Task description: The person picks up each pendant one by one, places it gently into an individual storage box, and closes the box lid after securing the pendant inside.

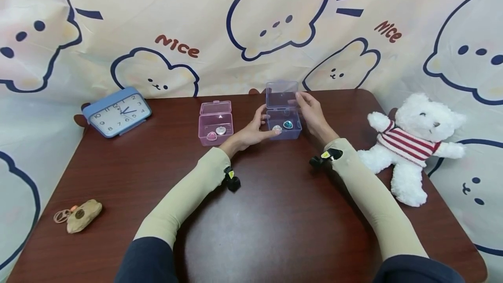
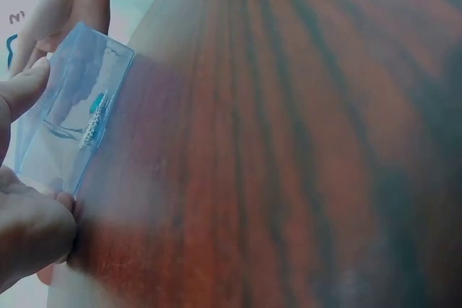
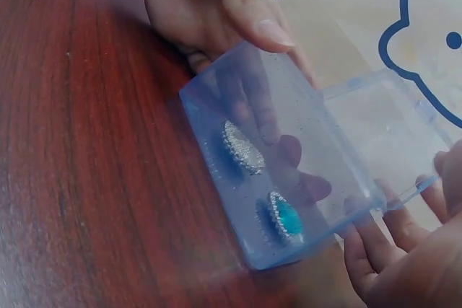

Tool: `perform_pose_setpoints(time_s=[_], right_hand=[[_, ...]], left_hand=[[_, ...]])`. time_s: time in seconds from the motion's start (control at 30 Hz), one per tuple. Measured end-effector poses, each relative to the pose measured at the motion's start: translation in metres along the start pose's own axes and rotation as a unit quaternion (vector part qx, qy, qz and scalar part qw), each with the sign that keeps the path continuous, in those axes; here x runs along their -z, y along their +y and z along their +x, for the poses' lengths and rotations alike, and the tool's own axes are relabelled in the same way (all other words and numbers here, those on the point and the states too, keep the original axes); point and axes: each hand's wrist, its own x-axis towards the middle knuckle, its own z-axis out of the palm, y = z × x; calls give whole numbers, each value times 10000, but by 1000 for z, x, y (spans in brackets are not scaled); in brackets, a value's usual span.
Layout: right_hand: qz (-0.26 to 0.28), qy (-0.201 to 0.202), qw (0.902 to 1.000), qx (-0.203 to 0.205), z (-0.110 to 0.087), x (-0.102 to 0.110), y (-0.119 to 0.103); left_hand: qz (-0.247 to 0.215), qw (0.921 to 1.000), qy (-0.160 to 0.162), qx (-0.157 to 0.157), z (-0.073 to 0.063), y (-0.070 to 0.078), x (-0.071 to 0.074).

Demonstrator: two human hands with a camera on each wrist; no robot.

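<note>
A small see-through blue plastic box (image 1: 282, 134) stands on the table with its hinged lid (image 1: 280, 96) raised. Inside lie a teal gem with a beaded silver rim (image 3: 289, 218) and a whitish gem with a similar rim (image 3: 243, 149). The left hand (image 1: 250, 134) grips the box from its left, thumb at the front rim and fingers along the side. At the lid's right edge, the right hand (image 1: 313, 116) pinches the plastic. Left of the box, a pink plastic box (image 1: 204, 130) sits with its lid up, holding a pink gem (image 1: 211, 136) and a whitish gem (image 1: 221, 130).
A blue clock (image 1: 118, 112) stands at the back left. A tan pouch-like keychain (image 1: 84, 216) lies at the front left. On the right sits a white teddy bear (image 1: 412, 143) in a striped top. A printed cloth (image 1: 212, 21) hangs behind the brown table (image 1: 259, 230).
</note>
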Motion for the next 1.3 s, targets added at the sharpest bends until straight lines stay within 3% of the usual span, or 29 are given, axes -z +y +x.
perform_pose_setpoints(time_s=[0.37,0.97,1.17,1.3], right_hand=[[198,-56,9992,354,-8,0,-6],[249,-1042,9941,-142,-29,20,-5],[-154,-1556,9876,-127,-29,32,0],[-707,-1648,9838,45,-30,37,5]], left_hand=[[-40,9999,-105,96,-1,2,0],[-104,9997,-117,167,-2,3,1],[-205,9996,-129,106,-1,4,2],[-261,9996,-111,92,-1,3,1]])
